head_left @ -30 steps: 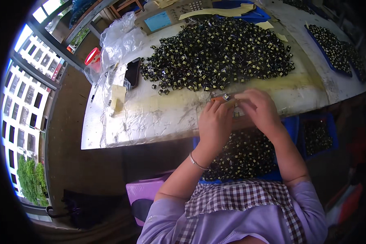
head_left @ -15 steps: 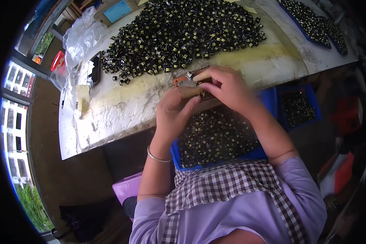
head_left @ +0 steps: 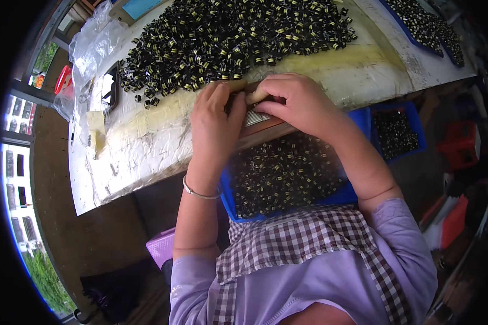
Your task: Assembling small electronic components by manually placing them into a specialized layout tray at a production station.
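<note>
Both hands meet over a reddish-brown board (head_left: 267, 134) at the near edge of the surface (head_left: 146, 142). Left hand (head_left: 214, 119): fingers bent, thumb toward the board; can't tell from here if anything is gripped. Right hand (head_left: 302, 103): thumb and forefinger curl in over a pale ridged strip (head_left: 251, 117) on the board; thumb looks to be on or right by it, any pinched part is hidden. So closed or not, can't call it for either.

Heap of small black-and-yellow parts (head_left: 238, 40) sits on the surface just beyond the hands, large, a few strays at its left end. Blue tray (head_left: 229, 203) is below the surface edge, in front of the checked apron (head_left: 293, 238), well covered with similar parts. Smaller blue tray (head_left: 422, 127) to the right of it holds more.

Progress, my read: mid-run, lots in the heap and lots in the blue tray. Can't tell which lot is finished and which is waiting, so no count of done vs left. The piece in work at the board doesn't look finished, both hands being on it.

Phone (head_left: 111, 86) and plastic bag (head_left: 94, 46) are off to the left.
</note>
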Available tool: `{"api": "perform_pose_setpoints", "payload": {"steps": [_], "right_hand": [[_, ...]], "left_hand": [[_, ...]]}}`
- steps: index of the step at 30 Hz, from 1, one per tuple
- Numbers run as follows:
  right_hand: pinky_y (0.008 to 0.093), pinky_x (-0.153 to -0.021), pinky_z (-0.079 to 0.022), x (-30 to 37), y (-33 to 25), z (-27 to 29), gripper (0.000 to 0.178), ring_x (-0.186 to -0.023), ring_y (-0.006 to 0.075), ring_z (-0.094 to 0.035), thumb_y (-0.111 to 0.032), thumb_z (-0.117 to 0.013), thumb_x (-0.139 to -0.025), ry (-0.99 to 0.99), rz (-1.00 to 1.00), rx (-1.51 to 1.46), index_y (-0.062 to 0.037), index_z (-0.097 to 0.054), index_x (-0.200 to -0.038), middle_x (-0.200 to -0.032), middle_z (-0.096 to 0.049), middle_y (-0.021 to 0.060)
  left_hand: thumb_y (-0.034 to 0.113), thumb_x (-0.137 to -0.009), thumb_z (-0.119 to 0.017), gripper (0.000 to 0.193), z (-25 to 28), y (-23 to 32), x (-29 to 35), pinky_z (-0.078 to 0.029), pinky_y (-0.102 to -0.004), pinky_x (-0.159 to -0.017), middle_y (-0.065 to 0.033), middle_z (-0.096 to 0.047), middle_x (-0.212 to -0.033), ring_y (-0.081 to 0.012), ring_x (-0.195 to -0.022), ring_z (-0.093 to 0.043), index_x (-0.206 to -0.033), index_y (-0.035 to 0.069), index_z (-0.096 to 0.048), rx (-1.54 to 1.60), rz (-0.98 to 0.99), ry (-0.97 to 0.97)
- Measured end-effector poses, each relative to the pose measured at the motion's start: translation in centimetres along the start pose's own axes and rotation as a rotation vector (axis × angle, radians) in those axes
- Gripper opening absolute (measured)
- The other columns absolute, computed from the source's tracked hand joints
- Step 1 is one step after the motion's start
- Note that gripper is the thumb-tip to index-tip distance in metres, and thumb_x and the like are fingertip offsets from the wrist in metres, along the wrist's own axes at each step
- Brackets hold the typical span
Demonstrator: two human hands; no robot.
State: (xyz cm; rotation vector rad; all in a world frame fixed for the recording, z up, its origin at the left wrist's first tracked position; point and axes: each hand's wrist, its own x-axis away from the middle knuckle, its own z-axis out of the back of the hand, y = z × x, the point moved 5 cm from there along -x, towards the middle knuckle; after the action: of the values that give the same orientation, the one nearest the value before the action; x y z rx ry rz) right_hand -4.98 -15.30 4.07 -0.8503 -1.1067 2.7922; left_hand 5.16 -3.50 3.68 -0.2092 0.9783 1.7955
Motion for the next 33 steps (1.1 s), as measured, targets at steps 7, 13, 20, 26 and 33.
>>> {"api": "perform_pose_setpoints", "payload": {"steps": [7, 13, 20, 26, 33], "right_hand": [[0.0375, -0.070, -0.050, 0.2, -0.4, -0.3, 0.013, -0.079, 0.0291, -0.062, -0.006, -0.073, -0.078, 0.034, 0.026, 0.078, -0.0027, -0.066, -0.089, -0.084, -0.064, 0.0106], [0.0373, -0.069, -0.049, 0.2, 0.3, -0.4, 0.015, -0.079, 0.0289, -0.062, -0.006, -0.073, -0.078, 0.047, 0.059, 0.005, -0.0038, -0.067, -0.091, -0.084, -0.064, 0.0100], [0.0340, -0.064, -0.048, -0.8, 0.1, 0.3, 0.010, -0.072, 0.0244, -0.062, -0.011, -0.074, -0.079, -0.079, 0.110, -0.031, -0.0042, -0.069, -0.085, -0.078, -0.063, 0.0080], [0.0323, -0.059, -0.049, -1.3, 2.5, 1.6, 0.017, -0.066, 0.0207, -0.063, -0.021, -0.076, -0.081, 0.343, -0.014, 0.388, -0.0093, -0.070, -0.092, -0.078, -0.063, 0.0038], [0.0368, -0.069, -0.052, -0.3, 2.3, 1.0, 0.016, -0.078, 0.0274, -0.064, -0.019, -0.072, -0.083, 0.380, -0.083, 0.536, -0.0090, -0.069, -0.096, -0.089, -0.065, 0.0052]], "left_hand": [[0.008, -0.085, -0.065, 0.013, -0.1, 0.0, 0.5, -0.048, -0.0413, -0.072, -0.0111, -0.063, -0.092, -0.0323, -0.082, -0.059, -0.097, 0.003, -0.067, -0.057, -0.147, 0.080], [0.006, -0.084, -0.067, 0.017, 0.0, -0.3, 1.2, -0.048, -0.0400, -0.072, -0.0108, -0.064, -0.086, -0.0306, -0.080, -0.059, -0.100, 0.004, -0.069, -0.034, -0.036, 0.084], [0.005, -0.082, -0.069, 0.010, -0.1, 0.1, 1.5, -0.048, -0.0395, -0.072, -0.0103, -0.066, -0.088, -0.0296, -0.080, -0.059, -0.092, 0.003, -0.069, 0.145, 0.119, 0.012], [0.005, -0.081, -0.070, 0.011, -0.9, 2.3, 1.8, -0.048, -0.0400, -0.073, -0.0102, -0.065, -0.089, -0.0297, -0.081, -0.059, -0.091, 0.003, -0.069, 0.006, -0.079, 0.069], [0.006, -0.083, -0.068, 0.013, -1.1, 2.2, 2.0, -0.048, -0.0398, -0.073, -0.0101, -0.063, -0.089, -0.0295, -0.082, -0.058, -0.096, 0.004, -0.068, -0.048, -0.093, 0.102]]}}
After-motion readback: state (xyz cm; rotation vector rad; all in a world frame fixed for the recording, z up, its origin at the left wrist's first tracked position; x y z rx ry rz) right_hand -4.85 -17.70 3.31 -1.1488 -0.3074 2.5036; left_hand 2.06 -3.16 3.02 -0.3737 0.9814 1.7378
